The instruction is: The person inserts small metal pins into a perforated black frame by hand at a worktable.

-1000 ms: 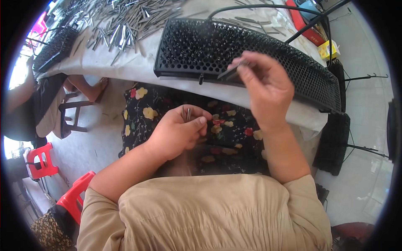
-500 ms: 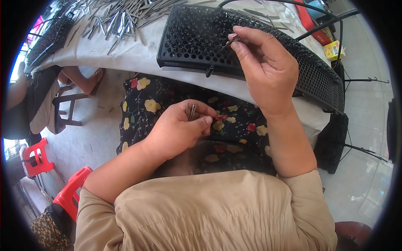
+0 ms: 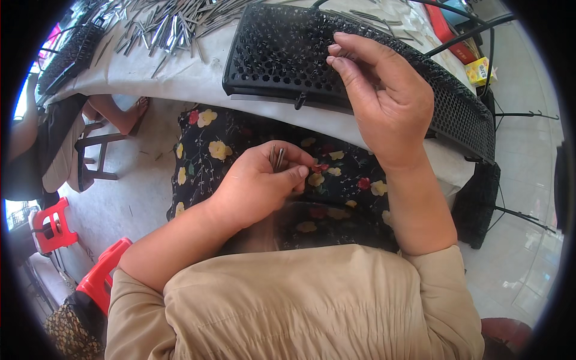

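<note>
My left hand (image 3: 264,177) is closed around a few short, thin metal rods (image 3: 278,157), whose ends stick up between thumb and fingers above my lap. Raised over a black perforated rack (image 3: 264,87), my right hand (image 3: 384,99) has its thumb and fingertips drawn close in a pinch. Whatever they may hold does not show. The rack is a long panel full of round holes, tilted along the table's near edge. Dark spiky bits fill many of its holes, and a small black peg juts from its front.
Loose metal rods (image 3: 174,30) lie piled on the pale table cover (image 3: 138,75). Curved black cables or bars (image 3: 468,33) arch over the rack. At the left another person (image 3: 60,144) sits near a similar rack (image 3: 69,54). Red stools (image 3: 105,273) stand at lower left.
The thin dark metal piece that showed at my right fingertips is no longer visible there. My right hand has shifted slightly right; the left barely moves.
</note>
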{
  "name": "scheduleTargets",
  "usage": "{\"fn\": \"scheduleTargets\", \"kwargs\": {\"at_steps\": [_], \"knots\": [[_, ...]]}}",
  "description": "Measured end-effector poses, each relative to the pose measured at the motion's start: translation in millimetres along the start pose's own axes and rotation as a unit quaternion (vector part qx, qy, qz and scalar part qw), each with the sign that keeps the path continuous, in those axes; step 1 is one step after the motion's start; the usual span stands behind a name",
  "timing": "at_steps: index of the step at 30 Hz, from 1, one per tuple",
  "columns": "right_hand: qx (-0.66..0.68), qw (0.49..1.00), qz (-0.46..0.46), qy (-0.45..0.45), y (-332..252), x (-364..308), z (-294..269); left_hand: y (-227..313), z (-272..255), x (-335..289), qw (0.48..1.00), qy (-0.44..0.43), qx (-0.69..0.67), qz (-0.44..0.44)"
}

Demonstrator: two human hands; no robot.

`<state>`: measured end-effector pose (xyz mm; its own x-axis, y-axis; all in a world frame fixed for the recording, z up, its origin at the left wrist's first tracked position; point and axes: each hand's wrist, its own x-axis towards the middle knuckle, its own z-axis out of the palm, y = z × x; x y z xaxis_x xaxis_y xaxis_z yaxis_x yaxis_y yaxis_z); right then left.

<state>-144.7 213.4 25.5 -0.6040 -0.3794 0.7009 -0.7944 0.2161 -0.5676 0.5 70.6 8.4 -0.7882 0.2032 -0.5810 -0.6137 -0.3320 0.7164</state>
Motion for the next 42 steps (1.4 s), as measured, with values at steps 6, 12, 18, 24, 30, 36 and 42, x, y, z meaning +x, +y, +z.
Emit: {"fn": "scheduleTargets", "kwargs": {"at_steps": [6, 12, 18, 24, 30, 36, 42], "knots": [[-0.024, 0.999, -0.021, -0.005, 1, -2, -2, 1, 2, 0, 1.0, 0.002, 0.005, -0.001], [-0.042, 0.999, -0.018, -0.026, 0, -2, -6, 2, 2, 1, 1.0, 0.001, 0.011, 0.005], [-0.027, 1.0, -0.008, -0.003, 3, -3, -7, 1, 3, 1, 1.0, 0.002, 0.016, -0.001], [-0.02, 0.999, 0.016, -0.028, -1, -6, -12, -1, 3, 2, 1.0, 0.009, 0.018, 0.003], [-0.021, 0.997, 0.039, -0.061, -4, -7, -14, 0, 1, 0, 1.0, 0.006, 0.011, 0.004], [0.002, 0.999, 0.026, 0.023, 2, -5, -12, 1, 1, -1, 1.0, 0.006, 0.012, 0.008], [0.124, 0.982, 0.143, 0.023, 8, 9, -40, 1, 1, -2, 0.999, 0.012, 0.03, -0.006]]}}
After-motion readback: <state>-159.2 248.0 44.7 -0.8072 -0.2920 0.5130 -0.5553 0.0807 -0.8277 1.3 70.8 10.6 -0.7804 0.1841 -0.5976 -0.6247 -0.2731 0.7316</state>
